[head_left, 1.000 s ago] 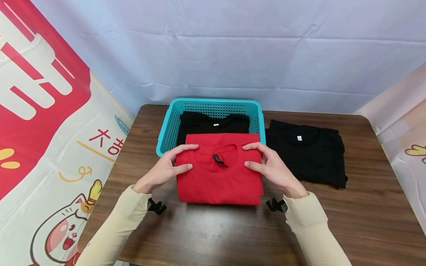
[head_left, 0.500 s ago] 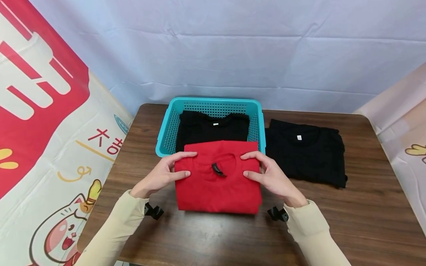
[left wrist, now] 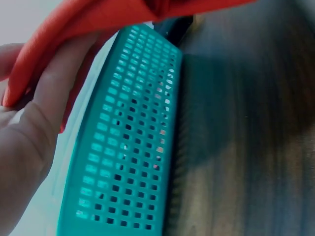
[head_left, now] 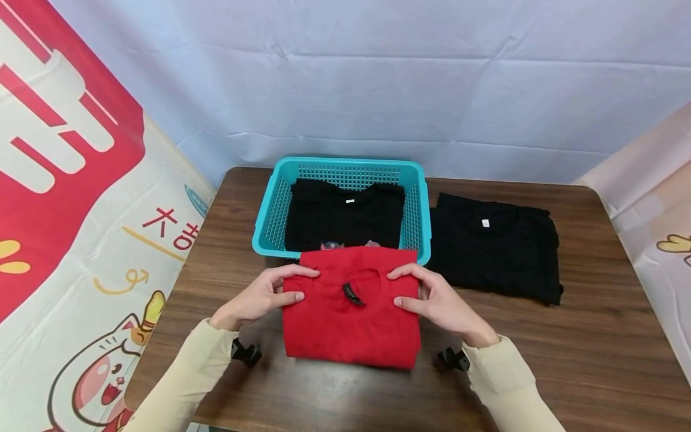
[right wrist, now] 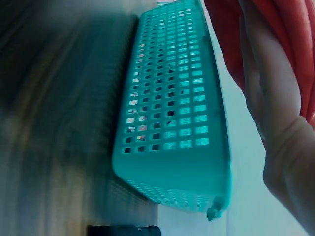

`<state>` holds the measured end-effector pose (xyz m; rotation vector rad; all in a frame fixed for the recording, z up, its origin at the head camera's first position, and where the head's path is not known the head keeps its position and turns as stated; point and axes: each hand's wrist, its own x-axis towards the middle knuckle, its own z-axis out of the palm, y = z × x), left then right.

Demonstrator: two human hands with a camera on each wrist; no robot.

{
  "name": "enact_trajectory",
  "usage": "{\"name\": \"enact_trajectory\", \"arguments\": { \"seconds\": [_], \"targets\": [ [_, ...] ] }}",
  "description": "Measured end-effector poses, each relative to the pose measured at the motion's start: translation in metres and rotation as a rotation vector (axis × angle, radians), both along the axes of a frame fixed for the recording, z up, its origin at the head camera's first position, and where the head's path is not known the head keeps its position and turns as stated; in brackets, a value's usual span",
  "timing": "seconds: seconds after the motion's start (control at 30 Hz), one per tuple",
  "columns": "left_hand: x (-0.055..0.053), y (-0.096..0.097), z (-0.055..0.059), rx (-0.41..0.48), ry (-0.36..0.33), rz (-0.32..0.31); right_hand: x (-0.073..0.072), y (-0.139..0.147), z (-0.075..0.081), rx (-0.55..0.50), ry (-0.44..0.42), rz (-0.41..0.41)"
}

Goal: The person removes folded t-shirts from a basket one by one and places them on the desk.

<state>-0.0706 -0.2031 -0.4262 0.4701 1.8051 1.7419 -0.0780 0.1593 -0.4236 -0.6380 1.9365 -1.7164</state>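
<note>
OK, L hand (head_left: 260, 297) & R hand (head_left: 441, 303), both part-curled, pinch red tee (head_left: 351, 333) by its sides, near side of blue basket (head_left: 345, 161) w/ black tee (head_left: 345, 222) in it.

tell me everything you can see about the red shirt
The red shirt is folded into a rough rectangle, round neckline up, with a dark label inside. It looks like soft, plain cloth. The left hand and right hand grip its sides, holding it above the table. In the head view it hides part of the basket's near rim.
</note>
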Motion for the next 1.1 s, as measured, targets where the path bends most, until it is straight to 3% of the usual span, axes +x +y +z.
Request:
{"name": "enact_trajectory", "arguments": {
  "seconds": [0.33, 0.6, 0.7, 0.93, 1.1],
  "targets": [
    [0.003, -0.008, -0.017, 0.144, -0.106, -0.096, 0.006, 0.0, -0.017, -0.016, -0.084, 0.059],
    [0.002, -0.011, -0.029, 0.185, -0.209, -0.096, 0.009, -0.003, -0.023, 0.01, -0.187, 0.068],
    [0.002, -0.011, -0.034, 0.161, -0.206, -0.09, 0.009, -0.005, -0.025, 0.04, -0.2, 0.067],
    [0.001, -0.005, -0.043, 0.027, -0.124, -0.066, 0.007, -0.009, -0.035, 0.107, -0.222, 0.035],
    [0.001, -0.003, -0.05, -0.024, -0.12, -0.059, 0.004, -0.009, -0.045, 0.139, -0.218, 0.028]
  ]
}}
